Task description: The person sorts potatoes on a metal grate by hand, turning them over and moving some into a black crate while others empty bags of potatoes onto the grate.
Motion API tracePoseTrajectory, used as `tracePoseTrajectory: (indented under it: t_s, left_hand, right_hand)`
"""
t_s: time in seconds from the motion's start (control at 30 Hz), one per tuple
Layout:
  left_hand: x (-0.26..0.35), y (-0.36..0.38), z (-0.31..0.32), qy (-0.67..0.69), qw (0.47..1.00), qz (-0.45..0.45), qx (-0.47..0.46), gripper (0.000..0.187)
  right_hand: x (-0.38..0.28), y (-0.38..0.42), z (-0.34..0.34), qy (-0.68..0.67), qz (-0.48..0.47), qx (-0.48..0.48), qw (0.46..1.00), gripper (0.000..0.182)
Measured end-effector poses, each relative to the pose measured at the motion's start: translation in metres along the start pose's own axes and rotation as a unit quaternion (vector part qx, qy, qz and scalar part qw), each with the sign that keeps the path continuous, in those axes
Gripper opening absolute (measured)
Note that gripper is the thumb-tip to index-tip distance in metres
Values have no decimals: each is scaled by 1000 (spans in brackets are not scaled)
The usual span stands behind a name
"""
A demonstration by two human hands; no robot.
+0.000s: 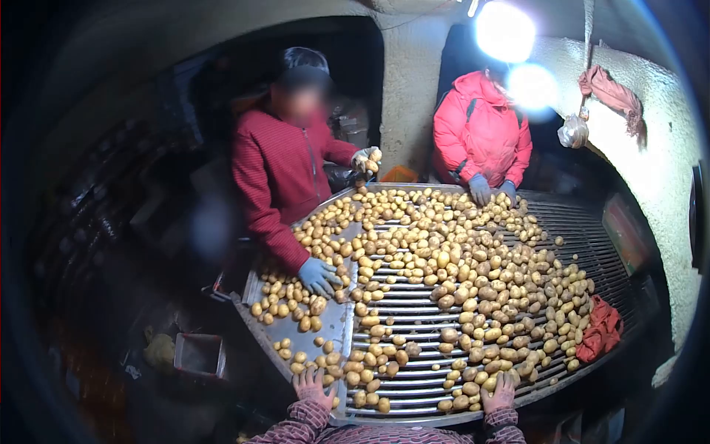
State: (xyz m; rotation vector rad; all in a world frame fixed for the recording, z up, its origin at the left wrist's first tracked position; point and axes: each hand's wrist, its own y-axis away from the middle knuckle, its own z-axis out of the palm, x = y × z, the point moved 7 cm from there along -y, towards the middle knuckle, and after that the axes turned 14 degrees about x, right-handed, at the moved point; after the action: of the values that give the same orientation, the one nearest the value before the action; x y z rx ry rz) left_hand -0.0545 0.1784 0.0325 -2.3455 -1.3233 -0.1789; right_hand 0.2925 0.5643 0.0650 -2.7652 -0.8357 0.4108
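Observation:
My left hand [313, 389] lies at the near edge of the sorting table, fingers spread, beside potatoes at the corner of its flat metal plate [338, 320]. My right hand [501, 393] rests further right at the same edge, fingers stretched out against the near side of the potato pile [484, 288]. Neither hand appears to grip a potato. Yellow-brown potatoes cover much of the barred metal rack [416, 357], with more scattered over the plate on the left. Both of my forearms wear patterned sleeves.
Across the left side, a person in a dark red jacket [274, 159] holds potatoes in one gloved hand. Another person in a red puffer coat [481, 126] works at the far edge. A red cloth [600, 329] lies at right. A pale-rimmed bin [200, 355] stands at lower left.

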Motion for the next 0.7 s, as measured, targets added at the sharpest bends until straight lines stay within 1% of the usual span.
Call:
tracePoseTrajectory:
  t_s: [0.1,0.13,0.17,0.23,0.27,0.3,0.37,0.4,0.43,0.47,0.57,0.6,0.63,0.7]
  left_hand:
    - [8,-10,-6,-43,998,4,-54,71]
    - [13,-13,-9,-61,995,10,-74,71]
    - [15,-18,-6,-81,992,14,-94,71]
    - [15,-24,9,-117,984,40,-130,71]
    - [17,-27,12,-128,980,49,-141,71]
    - [19,-28,15,-139,977,57,-154,72]
    - [19,-29,16,-140,975,49,-168,72]
    - [20,-32,14,-135,974,43,-174,72]
    - [19,-33,13,-131,975,38,-179,72]
    - [18,-34,13,-116,978,33,-170,68]
    - [26,-37,5,-75,993,39,-77,44]
    - [13,-28,25,-54,986,2,-155,63]
    - [6,-20,32,-59,986,9,-158,61]
    - [16,-28,24,-67,984,24,-164,59]
  right_hand:
    - [2,0,5,1,-18,9,1000,77]
    - [3,-1,8,6,-7,-8,1000,77]
    - [-3,0,4,20,-29,6,999,78]
    - [-7,-4,5,23,5,-39,999,79]
    - [-10,-6,3,50,11,-37,998,75]
    - [-10,-8,4,66,-53,-29,996,77]
    - [-8,-7,2,38,-31,-31,998,74]
    - [-11,-10,1,41,-33,-28,998,71]
    - [-13,-13,0,38,-55,-14,998,69]
    - [-14,-16,-1,36,-50,-16,998,68]
    - [-19,-23,-6,21,-50,-17,998,67]
    - [-21,-26,-8,15,-43,-23,999,67]
    - [-22,-26,-8,9,-35,-28,999,67]
    - [-20,-28,-6,8,-26,-31,999,68]
